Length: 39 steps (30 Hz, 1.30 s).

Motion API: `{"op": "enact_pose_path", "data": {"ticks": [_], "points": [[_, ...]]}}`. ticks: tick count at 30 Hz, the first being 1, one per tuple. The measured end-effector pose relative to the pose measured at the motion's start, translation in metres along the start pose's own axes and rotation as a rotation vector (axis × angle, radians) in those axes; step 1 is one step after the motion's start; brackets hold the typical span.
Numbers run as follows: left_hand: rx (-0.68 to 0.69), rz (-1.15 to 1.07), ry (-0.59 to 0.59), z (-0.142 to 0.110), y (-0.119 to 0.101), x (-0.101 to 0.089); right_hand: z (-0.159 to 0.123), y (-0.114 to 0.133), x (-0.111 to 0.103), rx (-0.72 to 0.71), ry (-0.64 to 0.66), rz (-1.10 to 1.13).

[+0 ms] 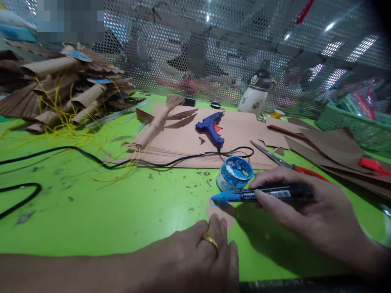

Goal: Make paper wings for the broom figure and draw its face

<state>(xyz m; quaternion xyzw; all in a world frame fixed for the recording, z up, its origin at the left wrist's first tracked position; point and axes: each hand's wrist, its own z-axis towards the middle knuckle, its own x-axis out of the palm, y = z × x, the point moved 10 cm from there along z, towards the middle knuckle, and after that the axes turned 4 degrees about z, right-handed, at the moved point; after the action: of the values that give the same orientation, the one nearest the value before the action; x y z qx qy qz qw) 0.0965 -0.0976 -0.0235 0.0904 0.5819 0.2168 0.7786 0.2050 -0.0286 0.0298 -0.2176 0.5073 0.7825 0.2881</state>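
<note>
My right hand (308, 207) is closed round a black permanent marker (279, 193), whose front end is coated in blue paint. The marker's tip touches a small round brown paper disc (221, 213) with blue paint near its far edge. With bent fingers held together, my left hand (204, 252), a gold ring on one finger, holds the disc against the green table (128, 219). Its thumb is hidden. Just beyond the marker stands an uncapped jar of blue paint (233, 174), its rim and inside smeared blue.
Behind the jar, a blue glue gun (212, 128) and a folded paper figure (157, 122) lie on brown paper sheets (183, 156). A black cord (140, 162) crosses the table. Red-handled scissors (284, 162) lie right. More paper figures (58, 85) are heaped left; a green basket (351, 126) stands right.
</note>
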Motion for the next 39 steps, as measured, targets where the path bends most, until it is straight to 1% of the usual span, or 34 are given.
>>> {"op": "enact_pose_path", "data": {"ticks": [3, 4, 5, 6, 7, 9, 12, 14, 16, 18, 20, 24, 29, 30, 31, 36, 39], "points": [[0.029, 0.012, -0.032, 0.0, -0.002, -0.004, -0.001, -0.003, 0.004, 0.022, 0.024, 0.026], [0.05, 0.012, -0.069, -0.001, -0.004, -0.008, -0.001, -0.003, 0.004, 0.019, 0.027, 0.025], [0.055, 0.016, -0.069, -0.001, -0.005, -0.008, -0.001, -0.003, 0.003, 0.011, 0.027, 0.02], [0.005, 0.017, 0.005, -0.001, 0.0, 0.0, -0.002, -0.002, 0.003, 0.002, 0.028, 0.011], [0.025, 0.007, -0.023, -0.001, -0.002, -0.002, -0.002, -0.001, 0.002, -0.01, 0.023, -0.002], [0.03, -0.001, -0.012, 0.0, -0.003, 0.001, -0.001, 0.001, 0.0, -0.026, 0.011, -0.03], [0.052, -0.013, -0.028, 0.0, -0.004, 0.003, -0.001, 0.005, -0.004, -0.047, -0.012, -0.053], [0.045, -0.019, -0.031, 0.0, -0.004, 0.003, -0.001, 0.008, -0.006, -0.064, -0.025, -0.064], [0.008, -0.017, -0.018, 0.0, -0.002, 0.001, -0.001, 0.01, -0.008, -0.08, -0.038, -0.069], [-0.027, -0.016, -0.025, -0.001, -0.001, -0.004, -0.001, 0.009, -0.008, -0.078, -0.036, -0.054], [-0.031, -0.018, -0.03, -0.001, -0.002, -0.006, -0.002, 0.006, -0.005, -0.059, -0.02, -0.031], [-0.025, 0.002, -0.015, 0.0, -0.001, -0.002, -0.004, 0.0, 0.0, -0.026, 0.021, -0.014], [0.028, 0.013, -0.039, 0.0, -0.002, -0.001, -0.003, 0.002, -0.002, -0.045, 0.022, -0.042], [0.016, 0.029, 0.0, 0.0, 0.0, 0.002, -0.003, 0.004, -0.002, -0.052, 0.023, -0.05], [0.019, 0.019, -0.018, 0.0, 0.0, -0.001, -0.002, 0.005, -0.003, -0.056, 0.022, -0.058], [0.009, -0.001, 0.012, 0.001, 0.001, -0.001, 0.0, 0.008, -0.004, -0.063, 0.028, -0.086], [0.018, -0.001, 0.012, 0.002, 0.001, -0.001, 0.0, 0.006, -0.007, -0.045, -0.003, -0.086]]}}
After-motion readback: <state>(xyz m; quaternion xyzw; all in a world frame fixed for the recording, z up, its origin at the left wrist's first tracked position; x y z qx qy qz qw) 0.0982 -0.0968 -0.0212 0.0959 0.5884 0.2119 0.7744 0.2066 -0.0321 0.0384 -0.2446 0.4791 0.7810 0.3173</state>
